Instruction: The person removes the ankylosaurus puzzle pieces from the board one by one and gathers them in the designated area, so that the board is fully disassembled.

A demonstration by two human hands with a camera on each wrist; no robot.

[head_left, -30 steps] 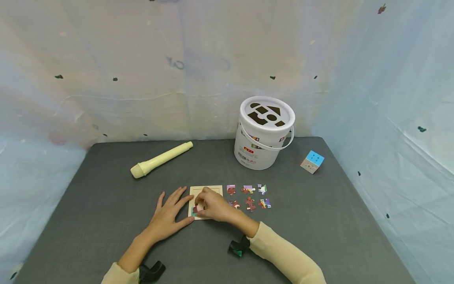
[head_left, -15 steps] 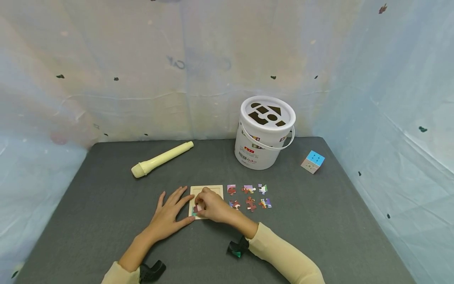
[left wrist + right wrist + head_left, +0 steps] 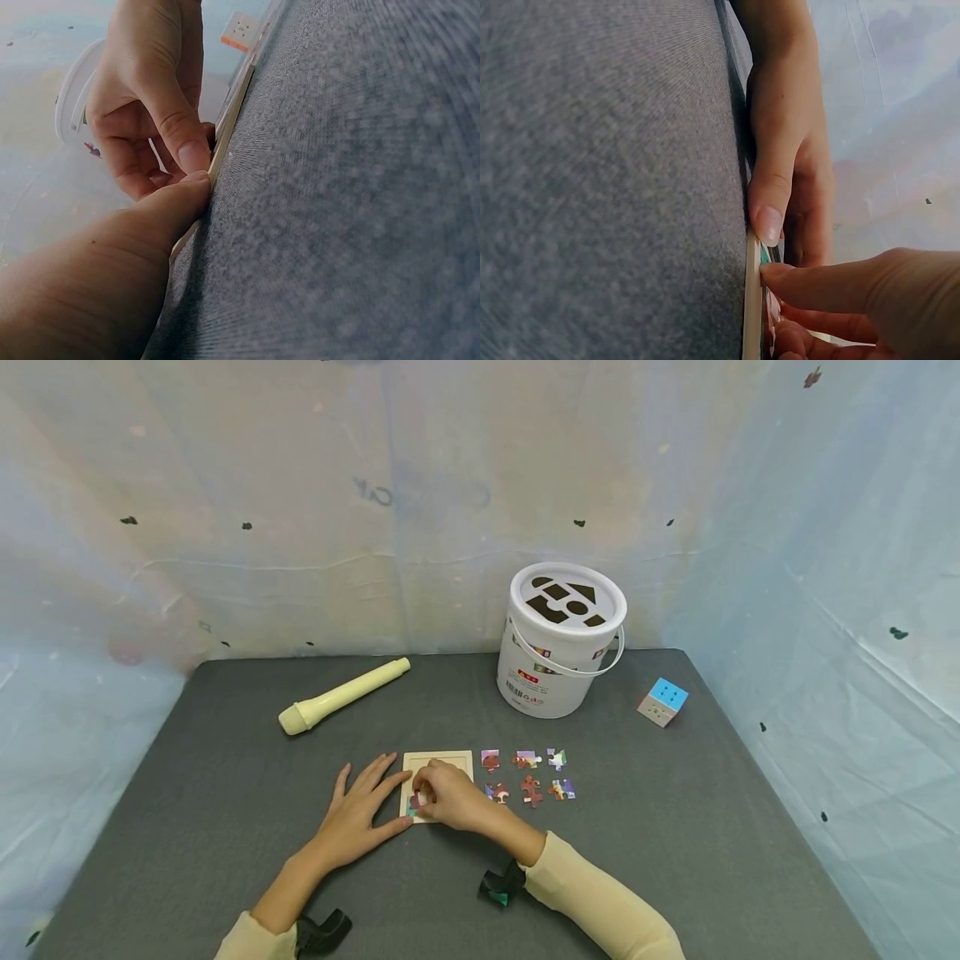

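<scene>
A small wooden puzzle tray (image 3: 438, 755) lies on the grey table. My left hand (image 3: 352, 822) rests beside it with spread fingers, index and thumb tips touching its left edge. Curled over the tray's lower left part, my right hand (image 3: 453, 795) pinches a jigsaw piece (image 3: 420, 797), mostly hidden by the fingers. A green and dark red patch of puzzle (image 3: 412, 811) shows in that corner. In the right wrist view, the right thumb (image 3: 780, 274) presses at the piece just inside the tray rim (image 3: 752, 300). The left wrist view shows both thumbs close together at the rim.
Right of the tray lie several loose jigsaw pieces (image 3: 527, 760) in two rows. Behind them stands a white lidded bucket (image 3: 540, 687) with shape cutouts and a handle. A puzzle cube (image 3: 663, 702) sits at the right; a pale yellow microphone-shaped item (image 3: 345, 696) lies back left.
Both hands keep nearly the same place and pose at the tray. The whole head view shifts very slightly to the right.
</scene>
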